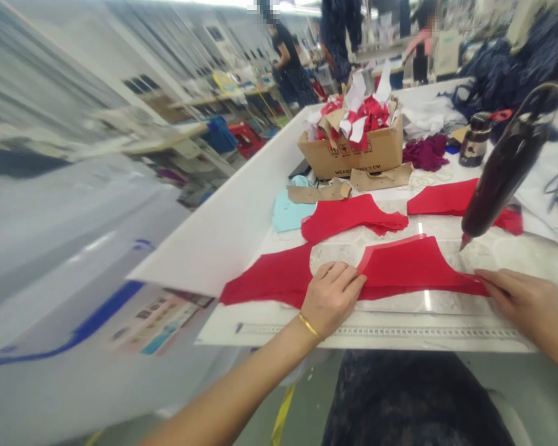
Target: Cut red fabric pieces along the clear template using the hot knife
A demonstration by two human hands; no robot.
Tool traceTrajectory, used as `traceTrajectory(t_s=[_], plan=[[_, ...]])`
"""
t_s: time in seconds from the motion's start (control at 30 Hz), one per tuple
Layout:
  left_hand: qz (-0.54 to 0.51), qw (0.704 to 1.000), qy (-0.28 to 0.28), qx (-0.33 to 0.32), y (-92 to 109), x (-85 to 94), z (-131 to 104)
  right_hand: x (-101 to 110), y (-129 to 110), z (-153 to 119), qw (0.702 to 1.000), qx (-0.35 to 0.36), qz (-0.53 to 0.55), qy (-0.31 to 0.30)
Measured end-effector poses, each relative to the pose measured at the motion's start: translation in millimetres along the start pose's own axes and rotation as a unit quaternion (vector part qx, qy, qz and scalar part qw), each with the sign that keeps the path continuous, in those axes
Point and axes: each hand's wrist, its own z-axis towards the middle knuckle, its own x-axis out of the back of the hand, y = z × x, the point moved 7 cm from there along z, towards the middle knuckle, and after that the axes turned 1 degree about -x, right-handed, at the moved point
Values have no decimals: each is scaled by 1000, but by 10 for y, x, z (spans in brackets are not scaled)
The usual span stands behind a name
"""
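Note:
A cut red fabric piece (402,263) stretches between my hands over a clear sheet with pale backing on the table. My left hand (332,296), with a yellow bangle at the wrist, pinches its left end. The narrow right end is held between the thumb and fingers of my right hand (527,306). Left of my left hand, another red fabric piece (272,275) reaches the table's left side. Beyond lie a red fabric stack (353,217) and a further red piece (441,197). A dark handheld tool (502,164) with a pointed tip hangs above the fabric, near my right hand.
A ruler strip (376,331) runs along the table's front edge. A cardboard box (353,155) of scraps stands behind, with brown card pieces (381,178), light blue fabric (291,210) and a dark jar (475,139) nearby. A white raised panel (227,210) borders the left. People are in the background.

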Motion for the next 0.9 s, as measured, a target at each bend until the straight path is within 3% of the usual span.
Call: traceTrajectory(t_s=[0.33,0.67,0.8,0.9], plan=[[-29,1000,8,-5,89,-45,0,88,80,-153,1000,-6,-26,0],[-43,999,-21,-16,140,-21,-9,16,83,-174,999,-18,-29,-10],[-77,997,-11,-24,190,43,8,152,183,-167,997,-58,-44,-21],[-126,992,-16,-10,274,5,41,275,293,-50,993,-118,27,-14]])
